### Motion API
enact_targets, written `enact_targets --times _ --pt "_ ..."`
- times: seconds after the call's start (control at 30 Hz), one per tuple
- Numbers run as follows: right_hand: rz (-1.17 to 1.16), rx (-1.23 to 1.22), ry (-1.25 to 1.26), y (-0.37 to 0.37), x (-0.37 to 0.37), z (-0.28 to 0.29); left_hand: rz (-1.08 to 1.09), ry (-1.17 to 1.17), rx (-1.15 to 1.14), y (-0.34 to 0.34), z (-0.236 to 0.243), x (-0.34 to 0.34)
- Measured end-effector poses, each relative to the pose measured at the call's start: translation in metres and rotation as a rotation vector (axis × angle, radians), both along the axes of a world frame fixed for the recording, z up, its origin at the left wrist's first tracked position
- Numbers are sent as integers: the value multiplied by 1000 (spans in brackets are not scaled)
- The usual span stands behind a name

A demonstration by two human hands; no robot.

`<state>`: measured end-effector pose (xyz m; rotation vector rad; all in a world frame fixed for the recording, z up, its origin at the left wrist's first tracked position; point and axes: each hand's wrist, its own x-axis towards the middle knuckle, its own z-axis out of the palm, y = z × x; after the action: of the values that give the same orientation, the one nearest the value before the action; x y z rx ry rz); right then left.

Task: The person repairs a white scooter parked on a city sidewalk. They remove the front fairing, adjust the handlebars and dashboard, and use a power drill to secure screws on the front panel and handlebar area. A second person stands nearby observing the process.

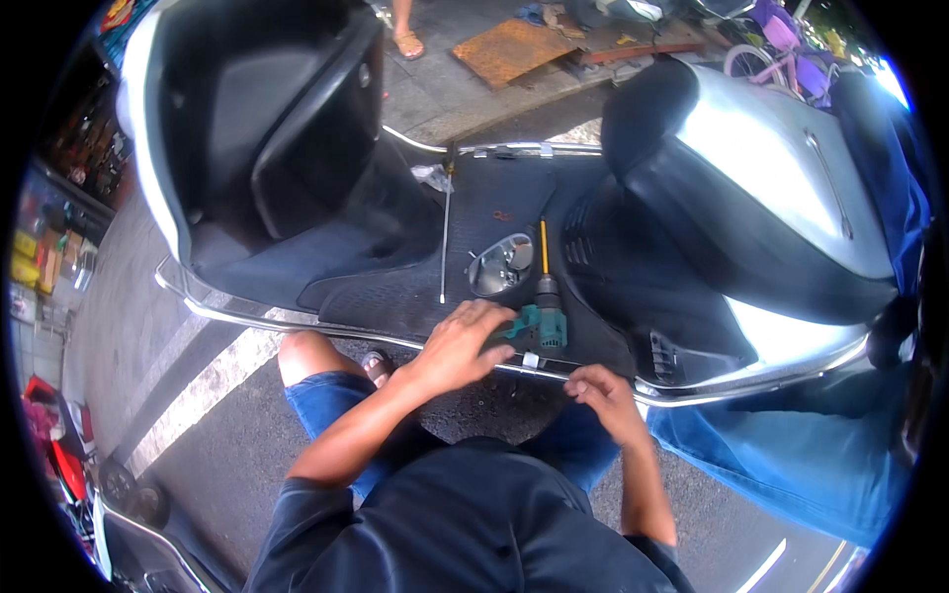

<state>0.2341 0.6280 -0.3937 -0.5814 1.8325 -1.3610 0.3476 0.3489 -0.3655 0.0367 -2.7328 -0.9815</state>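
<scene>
My left hand [465, 346] hovers with fingers spread at the near edge of a scooter's black footboard [381, 306], beside a teal power drill [550, 324]. It holds nothing. My right hand [605, 403] is at the chrome side rail [554, 374], its fingers curled together; what they hold, if anything, is hidden. Beyond the drill's chuck lies a yellow stick-like tool [544, 245] with a thin dark end. Left of it rests a shiny oval metal dish or housing [500, 265]. A long thin metal rod [447, 237] lies across the footboard further left.
The black front panel [306, 128] rises on the left, the black and silver seat body [751, 188] on the right. Small reddish pieces [502, 214] and crumpled clear plastic [431, 177] lie on the footboard. Beyond are a rusty sheet [514, 51] and another person's foot [408, 44].
</scene>
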Motion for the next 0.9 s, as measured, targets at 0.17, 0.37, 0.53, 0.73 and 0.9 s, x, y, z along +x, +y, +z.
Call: enact_targets --times 0.17,0.37,0.53,0.73,0.9 --pt "-79 -81 -322 -14 44 -43 74 -172 -229 27 -58 -23" --pt "-259 -321 -608 -66 61 -90 63 -65 -34 49 -53 -21" --pt "-614 -542 -516 -55 70 -66 -130 -22 187 87 -35 3" --pt "-641 -421 -296 8 59 -56 190 -118 -138 -28 -34 -71" --pt "-634 -358 -262 21 61 -53 154 -360 -273 -59 -83 -105"
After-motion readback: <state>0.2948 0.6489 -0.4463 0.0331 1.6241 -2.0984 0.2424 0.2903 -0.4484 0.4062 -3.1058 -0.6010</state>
